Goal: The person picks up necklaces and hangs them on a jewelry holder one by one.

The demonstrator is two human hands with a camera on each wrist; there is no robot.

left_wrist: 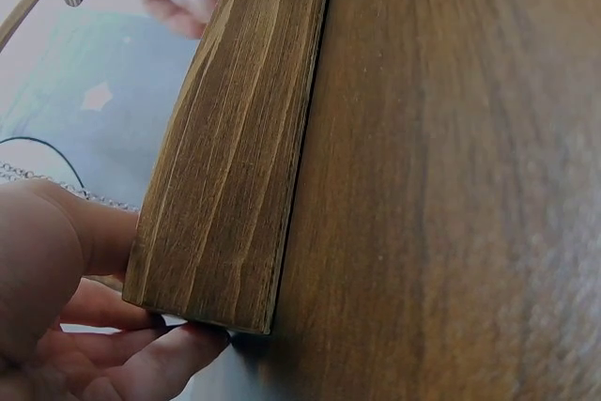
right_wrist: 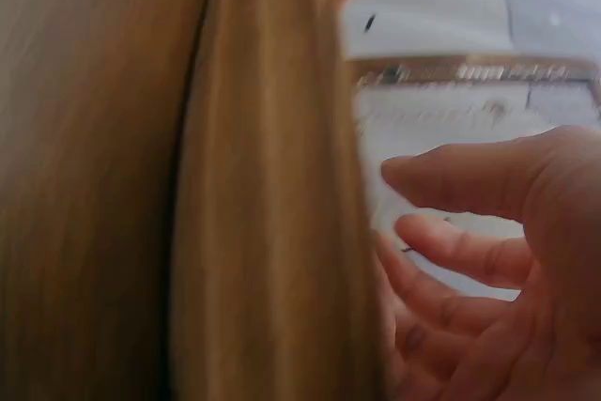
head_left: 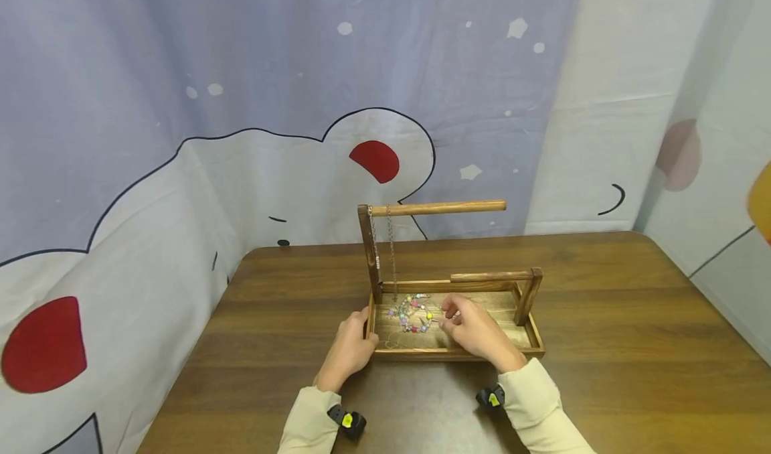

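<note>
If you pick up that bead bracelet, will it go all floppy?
Probably, yes: the bracelet lies curled in a loop on the tray, like something bendy. It's likely light too, since its beads look tiny beside the right hand.

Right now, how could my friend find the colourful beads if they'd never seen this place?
On the brown wooden table sits a shallow wooden tray. Inside, toward its left end, lies a loop of beads. Its bright pinks and yellows set it apart from the plain chain hanging from the taller bar.
</note>
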